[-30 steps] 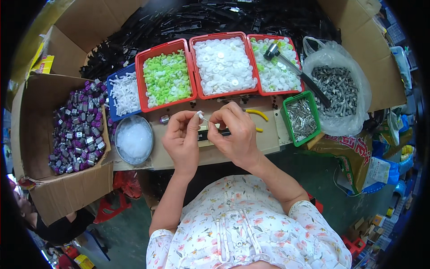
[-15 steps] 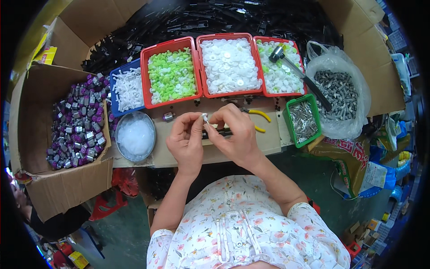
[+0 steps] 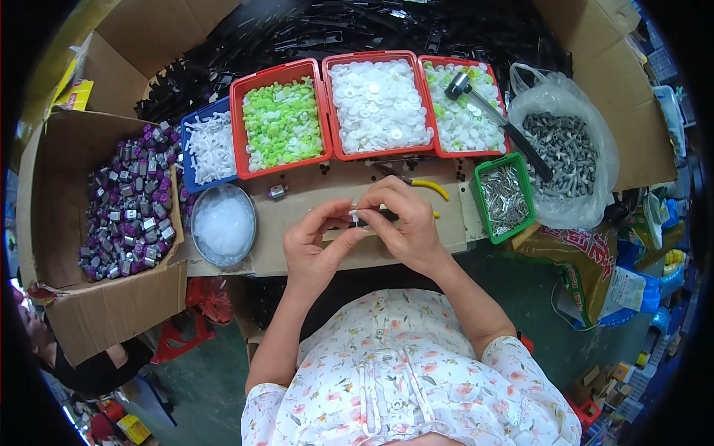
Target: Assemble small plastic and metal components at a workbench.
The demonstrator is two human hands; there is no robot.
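Observation:
Both hands meet over the cardboard work surface (image 3: 297, 256). Between their fingertips is a small white plastic part (image 3: 354, 214), a disc-like head with a thin stem pointing down. My right hand (image 3: 407, 230) pinches it from the right between thumb and forefinger. My left hand (image 3: 316, 241) closes round it from the left, forefinger above and thumb below. A dark piece lies beneath the fingers, mostly hidden. Just beyond the right hand are pliers with yellow handles (image 3: 430, 187). One small metal-and-purple block (image 3: 277, 192) lies beyond the left hand.
Red bins hold green-white pieces (image 3: 282, 123), white discs (image 3: 381, 104) and a hammer (image 3: 491, 115). Around them are a blue tray (image 3: 191, 165), a round bowl (image 3: 253, 238), a green basket of metal pins (image 3: 482, 215), a bag of grey parts (image 3: 558, 160) and a carton of purple blocks (image 3: 97, 305).
Both hands have come slightly nearer to me and to the right. The small white part has turned from tilted to upright, its stem now pointing down.

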